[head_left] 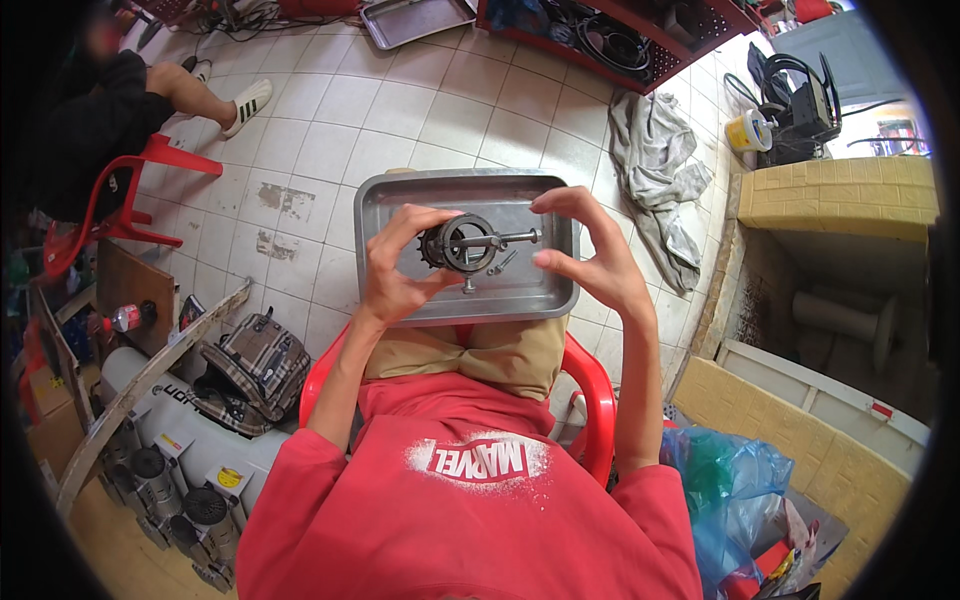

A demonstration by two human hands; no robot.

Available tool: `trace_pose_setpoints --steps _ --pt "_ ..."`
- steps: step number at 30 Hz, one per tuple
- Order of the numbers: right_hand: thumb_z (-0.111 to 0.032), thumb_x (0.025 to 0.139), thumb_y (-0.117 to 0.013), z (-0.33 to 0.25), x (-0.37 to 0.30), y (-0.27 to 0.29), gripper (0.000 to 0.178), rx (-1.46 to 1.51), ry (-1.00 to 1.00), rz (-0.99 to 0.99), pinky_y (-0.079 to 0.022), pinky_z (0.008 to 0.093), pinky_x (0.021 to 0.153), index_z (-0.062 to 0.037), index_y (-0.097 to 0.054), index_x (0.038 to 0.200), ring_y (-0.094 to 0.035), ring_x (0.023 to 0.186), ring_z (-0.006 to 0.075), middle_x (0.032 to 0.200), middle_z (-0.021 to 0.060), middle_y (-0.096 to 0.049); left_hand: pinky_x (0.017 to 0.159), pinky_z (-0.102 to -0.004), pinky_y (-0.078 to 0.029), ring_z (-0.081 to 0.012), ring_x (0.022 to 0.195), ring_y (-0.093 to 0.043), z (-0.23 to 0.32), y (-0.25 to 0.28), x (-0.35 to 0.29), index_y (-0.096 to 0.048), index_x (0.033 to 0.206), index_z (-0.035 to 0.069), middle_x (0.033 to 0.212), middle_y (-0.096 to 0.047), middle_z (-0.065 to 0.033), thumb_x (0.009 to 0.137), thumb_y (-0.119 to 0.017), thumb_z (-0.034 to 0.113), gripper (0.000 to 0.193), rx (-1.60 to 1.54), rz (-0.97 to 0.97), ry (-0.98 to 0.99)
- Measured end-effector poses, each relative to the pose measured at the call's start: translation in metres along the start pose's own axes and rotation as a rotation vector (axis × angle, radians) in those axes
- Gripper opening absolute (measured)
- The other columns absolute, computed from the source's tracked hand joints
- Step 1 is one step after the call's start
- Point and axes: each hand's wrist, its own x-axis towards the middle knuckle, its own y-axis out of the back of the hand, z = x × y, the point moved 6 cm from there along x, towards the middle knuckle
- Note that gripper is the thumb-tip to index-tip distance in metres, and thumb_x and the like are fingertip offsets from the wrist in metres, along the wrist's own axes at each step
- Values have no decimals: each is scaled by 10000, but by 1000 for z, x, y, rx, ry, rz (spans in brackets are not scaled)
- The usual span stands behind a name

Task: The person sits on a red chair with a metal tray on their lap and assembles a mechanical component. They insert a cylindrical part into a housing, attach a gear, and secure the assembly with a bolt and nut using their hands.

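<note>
On my lap rests a grey metal tray (400,185). My left hand (392,278) is closed around a dark, toothed metal ring (431,245), fingers over its far side and thumb at its near side. A steel puller-like piece with a long bolt (518,238) lies across the ring's opening and points right. My right hand (605,255) is open beside the bolt's end, its thumb and forefinger apart in a wide C with nothing between them. A few small bolts (502,264) show in the tray, partly behind the ring piece.
A grey rag (655,180) lies on the tiled floor to the right. At far left, a person sits on a red chair (100,215). A plaid bag (255,365) and a compressor (205,515) stand left of me. Blue plastic bags (725,490) are at lower right.
</note>
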Motion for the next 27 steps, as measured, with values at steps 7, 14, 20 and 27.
trace_pose_setpoints --steps 7,14,20,27 --pt "-91 862 -793 6 -1 1 242 -70 72 -82 -472 339 1013 -20 -696 1073 -618 1126 183 1113 69 -647 878 -366 -561 -277 1015 -704 4 3 0 -714 1189 76 1108 -725 -87 570 -893 -2 649 61 -31 -22" --pt "-207 1001 -674 29 -3 -13 226 -25 -125 -162 -477 358 948 -30 -695 1139 -649 1022 230 1052 96 -664 861 -368 -561 -278 1000 -703 2 0 0 -713 1193 81 1102 -727 -85 562 -898 1 662 38 -25 -6" --pt "-284 1043 -629 21 -6 -11 272 38 -93 -70 -491 347 955 -34 -698 1125 -659 1025 193 1017 43 -692 855 -365 -561 -277 991 -701 2 1 -2 -712 1195 86 1085 -724 -83 565 -918 27 665 70 -32 -26" --pt "-188 1022 -680 35 -10 -27 177 230 -325 -212 -526 294 790 -23 -646 1078 -653 830 117 894 48 -668 849 -364 -564 -277 995 -702 -4 -3 -6 -711 1195 84 1084 -721 -84 575 -917 31 655 20 -44 40"
